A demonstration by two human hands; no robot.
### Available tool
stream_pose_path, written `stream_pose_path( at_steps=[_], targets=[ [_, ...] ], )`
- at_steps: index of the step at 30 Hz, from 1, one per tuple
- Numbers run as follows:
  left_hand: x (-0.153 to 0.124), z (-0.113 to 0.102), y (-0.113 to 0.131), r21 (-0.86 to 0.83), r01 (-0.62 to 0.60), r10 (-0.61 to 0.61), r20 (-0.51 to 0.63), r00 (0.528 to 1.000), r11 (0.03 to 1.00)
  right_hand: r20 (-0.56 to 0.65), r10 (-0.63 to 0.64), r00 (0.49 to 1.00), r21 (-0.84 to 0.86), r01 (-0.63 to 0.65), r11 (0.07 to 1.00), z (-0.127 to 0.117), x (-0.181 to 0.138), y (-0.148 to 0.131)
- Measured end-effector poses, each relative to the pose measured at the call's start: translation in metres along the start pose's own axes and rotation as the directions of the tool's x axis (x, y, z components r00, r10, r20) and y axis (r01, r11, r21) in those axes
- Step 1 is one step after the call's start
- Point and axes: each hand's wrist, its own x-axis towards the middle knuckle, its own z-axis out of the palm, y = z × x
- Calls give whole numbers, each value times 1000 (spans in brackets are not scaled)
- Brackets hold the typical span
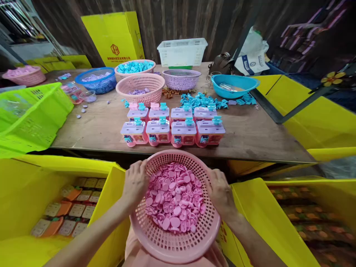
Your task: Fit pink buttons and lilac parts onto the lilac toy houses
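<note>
A round pink plastic basket (178, 243) full of small pink disc-shaped parts (174, 198) rests on my lap, below the near table edge. My left hand (135, 183) grips its left rim with the fingers curled over the edge. My right hand (221, 193) is closed on the right rim in the same way. Just beyond the basket, on the wooden table (102, 128), stand two rows of pink toy houses (172, 126) with pale lilac tops and turquoise knobs.
Farther back sit a pink basket (140, 88), a lilac basket (181, 78), a blue basket (97, 79), a basket of turquoise parts (135, 67), a white crate (182, 51), a turquoise basin (235, 85) and loose turquoise pieces (201, 101). A green crate (30, 115) lies left. Yellow cartons (25, 193) flank me.
</note>
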Motion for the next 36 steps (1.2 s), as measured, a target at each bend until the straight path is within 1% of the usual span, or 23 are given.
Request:
stream_pose_path(
  at_steps=[1, 2, 3, 4, 5, 6, 7, 10, 12, 14, 15, 16, 17, 19, 21, 23, 25, 26, 28, 31, 33, 34, 36],
  targets=[
    [2, 4, 12, 16, -103, 102, 8, 995, 995, 78, -50, 996, 12, 49, 999, 4, 7, -8],
    [5, 9, 25, -10, -204, 204, 74, 976, 979, 176, -85, 981, 27, 82, 996, 10, 13, -16],
    [10, 16, 36, -65, -292, 298, 166, 940, 954, 277, -104, 955, 28, 100, 995, 16, 19, -22],
    [15, 24, 47, -126, -348, 370, 266, 890, 929, 366, -106, 924, 13, 109, 994, 22, 24, -27],
    [20, 33, 57, -182, -370, 412, 354, 840, 911, 432, -98, 896, -13, 115, 993, 28, 28, -31],
    [26, 42, 64, -223, -367, 428, 421, 799, 903, 475, -92, 875, -36, 124, 992, 33, 31, -32],
    [32, 51, 69, -249, -348, 427, 469, 774, 904, 497, -91, 863, -49, 132, 990, 37, 33, -32],
    [47, 68, 72, -300, -270, 394, 520, 758, 915, 496, -96, 863, -19, 121, 993, 42, 33, -23],
    [53, 70, 65, -346, -233, 394, 526, 754, 909, 468, -77, 880, 25, 74, 997, 40, 30, -14],
    [55, 67, 54, -419, -155, 382, 538, 751, 894, 420, -49, 906, 100, 8, 995, 36, 27, -6],
    [55, 65, 48, -481, -65, 361, 555, 749, 875, 391, -35, 920, 156, -28, 987, 33, 26, -3],
    [55, 62, 43, -548, 62, 328, 584, 743, 834, 363, -22, 932, 220, -63, 973, 31, 26, -1],
    [54, 60, 39, -606, 212, 291, 623, 727, 767, 343, -7, 939, 287, -98, 953, 28, 26, 0],
    [52, 55, 33, -659, 488, 245, 706, 665, 572, 345, 29, 938, 413, -179, 893, 24, 27, -2],
    [51, 52, 32, -669, 625, 282, 740, 611, 402, 408, 57, 911, 536, -290, 793, 21, 27, -9],
    [50, 49, 34, -673, 690, 364, 733, 575, 266, 496, 61, 866, 632, -408, 659, 18, 26, -17],
    [50, 48, 35, -652, 742, 443, 717, 538, 154, 555, 47, 830, 690, -491, 532, 16, 25, -24],
    [50, 48, 35, -630, 768, 475, 713, 516, 111, 570, 45, 820, 705, -517, 486, 15, 25, -26],
    [51, 49, 33, -576, 816, 517, 711, 476, 42, 582, 63, 811, 713, -545, 441, 12, 25, -27],
    [51, 50, 29, -495, 868, 512, 738, 438, -29, 573, 104, 813, 702, -552, 450, 7, 26, -23],
    [50, 49, 26, -454, 889, 499, 757, 421, -62, 575, 87, 814, 696, -542, 470, 7, 25, -20],
    [49, 47, 26, -440, 895, 491, 765, 416, -73, 570, 71, 818, 691, -525, 498, 9, 24, -19],
    [47, 43, 27, -432, 899, 463, 784, 414, -73, 526, 24, 850, 661, -426, 618, 14, 23, -17]
  ],
)
